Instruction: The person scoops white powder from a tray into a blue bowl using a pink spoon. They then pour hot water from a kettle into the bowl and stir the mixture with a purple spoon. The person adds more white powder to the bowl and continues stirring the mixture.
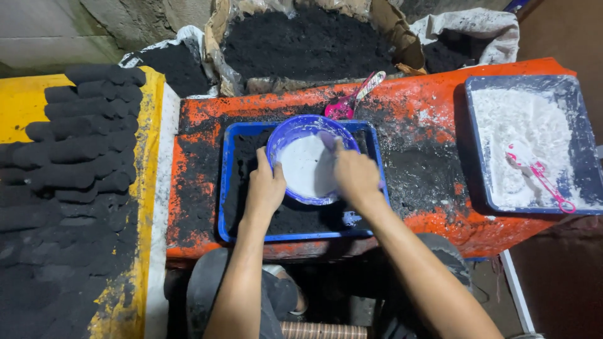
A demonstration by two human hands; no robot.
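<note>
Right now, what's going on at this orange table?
A person's left hand grips the rim of a blue bowl of white paste, tilted over a blue tray of black powder, while the right hand reaches into the bowl. A pink scoop lies behind the tray. To the right, another tray holds white powder. Black rolls are stacked on the left.

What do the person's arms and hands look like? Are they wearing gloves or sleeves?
No gloves and no sleeves show. Both forearms are bare from the bottom of the picture up to the hands. The left hand and right hand are bare too, with no rings, watch or bands that I can see. Any dust on the fingers is too faint to tell.
</note>
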